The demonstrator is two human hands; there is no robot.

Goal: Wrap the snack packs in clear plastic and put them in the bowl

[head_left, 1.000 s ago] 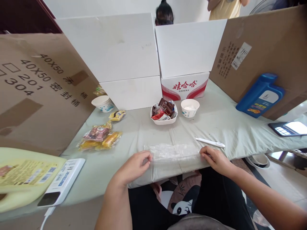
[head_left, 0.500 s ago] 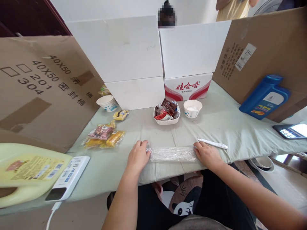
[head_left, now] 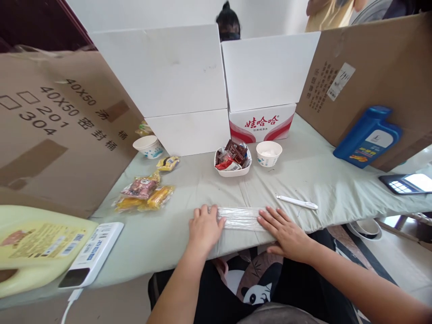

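Note:
A flat strip of folded clear plastic film (head_left: 241,218) lies near the front edge of the table. On its left end rests my left hand (head_left: 205,227), fingers spread and the thumb along the film. My right hand (head_left: 286,234) lies flat over the right end with its fingers stretched out. Just beyond that hand is a slim white utility knife (head_left: 297,202). Further back stand a white dish (head_left: 232,172) heaped with wrapped snacks and a paper bowl (head_left: 269,154) with something white in it.
Packaged snacks (head_left: 145,191) and another paper bowl (head_left: 148,147) sit at the left. A yellow jug (head_left: 40,247) and a white power bank (head_left: 92,254) stand at the front left. On the right are a blue bottle (head_left: 369,137) and a phone (head_left: 405,183). Cardboard boxes (head_left: 60,135) border the table.
Both hands have moved inward over the film. My right hand has gone from closed on the end to flat with fingers spread. The film looks smoother.

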